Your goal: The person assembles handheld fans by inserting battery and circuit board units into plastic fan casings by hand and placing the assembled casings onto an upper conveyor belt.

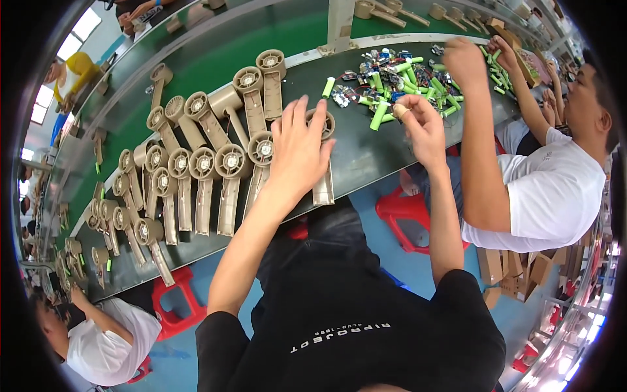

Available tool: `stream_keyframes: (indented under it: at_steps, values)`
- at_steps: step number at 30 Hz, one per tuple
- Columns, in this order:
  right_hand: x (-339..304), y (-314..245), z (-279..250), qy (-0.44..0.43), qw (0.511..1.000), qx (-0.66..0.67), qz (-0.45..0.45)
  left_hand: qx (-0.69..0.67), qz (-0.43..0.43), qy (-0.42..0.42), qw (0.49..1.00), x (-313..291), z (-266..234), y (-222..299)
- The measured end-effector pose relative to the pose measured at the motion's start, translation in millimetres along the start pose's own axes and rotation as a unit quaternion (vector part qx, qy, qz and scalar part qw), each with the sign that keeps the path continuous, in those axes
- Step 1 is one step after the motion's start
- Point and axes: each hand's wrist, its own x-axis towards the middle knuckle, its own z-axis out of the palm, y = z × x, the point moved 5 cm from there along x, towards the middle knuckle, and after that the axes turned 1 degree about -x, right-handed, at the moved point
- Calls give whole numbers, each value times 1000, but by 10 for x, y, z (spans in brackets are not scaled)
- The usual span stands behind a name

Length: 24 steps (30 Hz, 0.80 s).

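My left hand (300,150) is spread open over a beige handheld-fan housing (323,189). Its fingers cover part of the round head; whether they press on it I cannot tell. To the right, my right hand (423,127) is closed in a pinch, with a beige cover on one digit. A green cylindrical battery (379,115) hangs at those fingertips, beside a heap of green batteries with wires and small circuit boards (392,72). Left of my left hand, several more open fan housings (203,163) lie in rows, their round heads facing up and handles pointing toward me.
The dark worktable (356,153) runs beside a green conveyor belt (294,101), with a post (339,26) at the far side. A co-worker in white (548,183) sits close on my right, an arm reaching over the heap. Red stools (401,215) stand below the table.
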Motion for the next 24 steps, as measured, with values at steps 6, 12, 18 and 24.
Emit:
stream_keyframes:
  at_steps: [6,12,18,24]
  values:
    - [-144,5,289,-82,991,95,38,-273,-29,16,961,82,79,300]
    - [-246,180,277,-49,993,89,62,-290,-124,-39,948,167,101,248]
    - [-361,180,457,-79,977,172,94,-329,-136,-28,934,-23,-109,169]
    - [-600,-476,735,-198,971,130,-40,-358,-151,-44,920,-381,-522,216]
